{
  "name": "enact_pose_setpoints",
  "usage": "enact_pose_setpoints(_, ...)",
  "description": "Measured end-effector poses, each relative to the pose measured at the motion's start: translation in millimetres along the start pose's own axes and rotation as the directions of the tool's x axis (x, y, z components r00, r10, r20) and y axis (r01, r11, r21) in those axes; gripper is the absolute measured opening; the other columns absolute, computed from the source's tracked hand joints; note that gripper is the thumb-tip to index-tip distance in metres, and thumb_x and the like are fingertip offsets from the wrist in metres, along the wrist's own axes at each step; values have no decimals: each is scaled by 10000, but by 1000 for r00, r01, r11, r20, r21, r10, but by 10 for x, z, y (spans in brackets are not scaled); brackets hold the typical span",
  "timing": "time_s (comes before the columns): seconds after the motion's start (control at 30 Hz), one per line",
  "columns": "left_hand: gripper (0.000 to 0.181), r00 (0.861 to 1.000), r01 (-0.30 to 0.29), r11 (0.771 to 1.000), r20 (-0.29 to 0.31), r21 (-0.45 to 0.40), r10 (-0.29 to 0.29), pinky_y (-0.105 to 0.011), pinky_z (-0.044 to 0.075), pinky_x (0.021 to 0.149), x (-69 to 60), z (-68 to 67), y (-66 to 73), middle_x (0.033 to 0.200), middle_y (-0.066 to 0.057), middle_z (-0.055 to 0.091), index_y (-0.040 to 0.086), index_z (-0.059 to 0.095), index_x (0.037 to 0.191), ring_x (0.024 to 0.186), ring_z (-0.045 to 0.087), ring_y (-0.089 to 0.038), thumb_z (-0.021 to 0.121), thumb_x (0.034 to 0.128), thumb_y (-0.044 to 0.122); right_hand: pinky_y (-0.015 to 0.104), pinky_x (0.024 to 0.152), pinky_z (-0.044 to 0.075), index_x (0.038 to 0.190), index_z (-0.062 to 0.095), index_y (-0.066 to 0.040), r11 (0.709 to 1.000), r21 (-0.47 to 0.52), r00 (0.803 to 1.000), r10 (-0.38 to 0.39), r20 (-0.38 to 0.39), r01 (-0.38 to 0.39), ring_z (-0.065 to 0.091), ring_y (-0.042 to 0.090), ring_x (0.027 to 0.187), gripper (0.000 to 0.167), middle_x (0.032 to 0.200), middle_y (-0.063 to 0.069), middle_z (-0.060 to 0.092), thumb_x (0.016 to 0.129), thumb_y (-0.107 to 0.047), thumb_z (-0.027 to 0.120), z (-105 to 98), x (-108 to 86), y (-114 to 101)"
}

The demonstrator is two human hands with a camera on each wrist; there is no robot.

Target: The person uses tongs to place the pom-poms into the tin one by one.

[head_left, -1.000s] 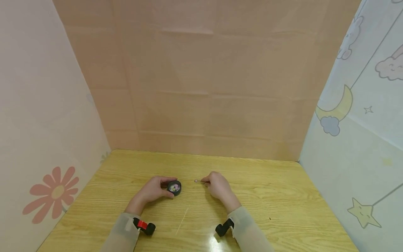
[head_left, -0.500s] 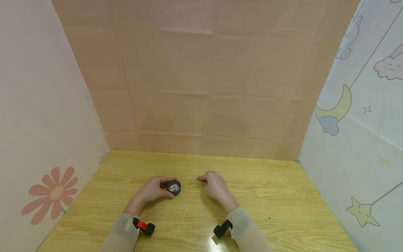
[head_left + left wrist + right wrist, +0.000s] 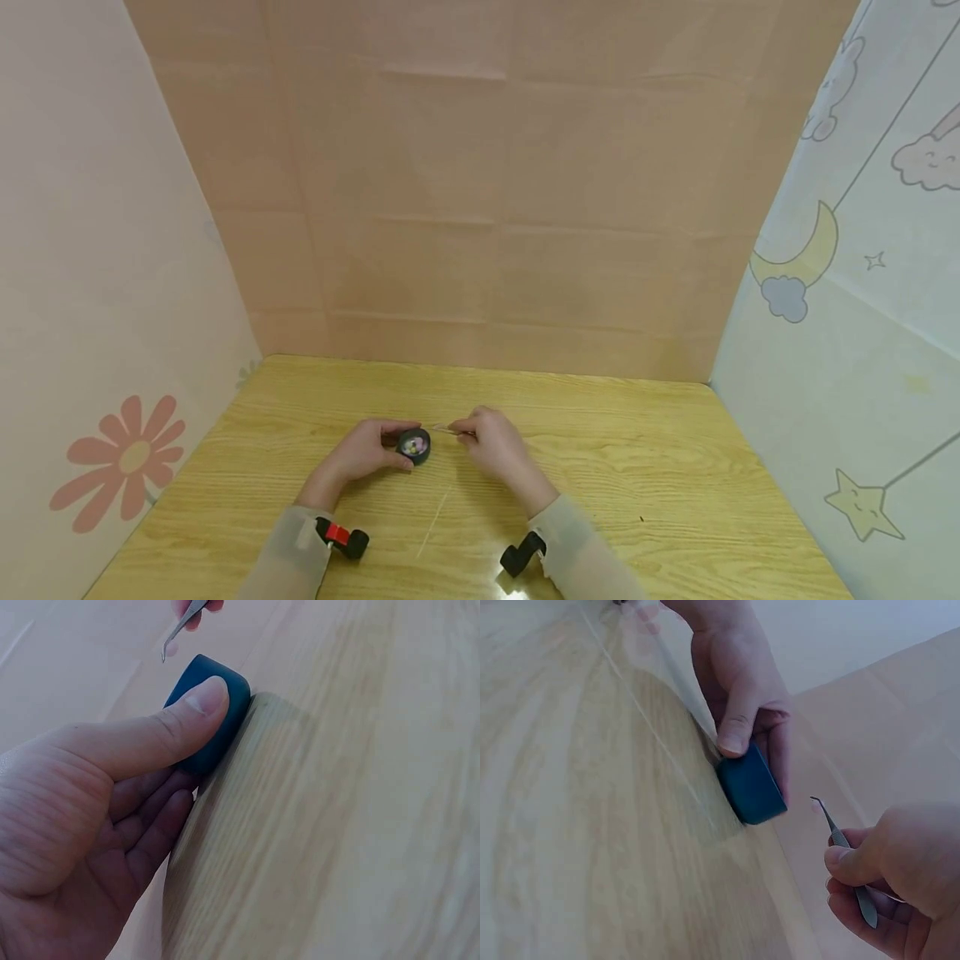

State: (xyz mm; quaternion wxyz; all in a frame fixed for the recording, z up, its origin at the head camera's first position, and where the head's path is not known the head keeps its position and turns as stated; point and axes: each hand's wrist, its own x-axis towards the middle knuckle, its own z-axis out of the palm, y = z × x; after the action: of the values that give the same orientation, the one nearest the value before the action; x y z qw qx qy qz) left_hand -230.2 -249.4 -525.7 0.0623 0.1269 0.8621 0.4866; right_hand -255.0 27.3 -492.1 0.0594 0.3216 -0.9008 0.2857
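A small round container, dark blue-green [image 3: 751, 787], stands at the middle of the table with its opening tilted up. Several little pastel pieces [image 3: 415, 447] show inside it in the head view. My left hand [image 3: 365, 450] grips its wall, thumb on the near side and fingers on the far side. To its right, my right hand [image 3: 495, 442] pinches metal tweezers [image 3: 841, 840] between thumb and fingers. Their bent tip points left, just beyond the container's rim. A faint pinkish bit appears by that tip in both wrist views, too blurred to identify.
The wood-grain table [image 3: 637, 450] meets a brown paper sheet [image 3: 480, 208] at the back. Patterned white sheets border both sides. A small dark speck [image 3: 642, 519] lies to the right. Wrist cameras [image 3: 352, 543] sit on both sleeves.
My right hand has moved left with the tweezers, bringing their tip close to the container's rim. The left hand and the container have stayed in place.
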Motion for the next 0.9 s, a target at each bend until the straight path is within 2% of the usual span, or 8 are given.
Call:
enact_pose_setpoints(0.13,681,1000,-6,1000,10,-12,7,-520,534,1033,4,-6,-1,1374,-109,702,90,696,1437,1210,674,-265,961,818,192,268,679,530,1153,858,-145,999,-19,999,-33,9,33,618,93,782,247,900,-28,677,976,-9,751,73,-1,-44)
enact_pose_setpoints(0.4,671,1000,0,1000,12,-8,0,-474,543,1028,1,-5,20,1380,-89,701,110,698,1441,1210,674,-249,955,829,210,269,679,534,1143,864,-169,997,-68,999,-42,15,43,611,80,776,251,905,-29,680,961,-23,770,178,-20,-75)
enact_pose_setpoints(0.9,663,1000,-8,1000,3,-11,8,-509,536,1031,0,0,13,1366,-93,707,97,705,1428,1207,673,-250,958,822,190,346,777,602,1178,847,-153,991,-121,999,-51,6,52,712,171,912,243,1020,4,744,974,-45,775,240,-28,-86)
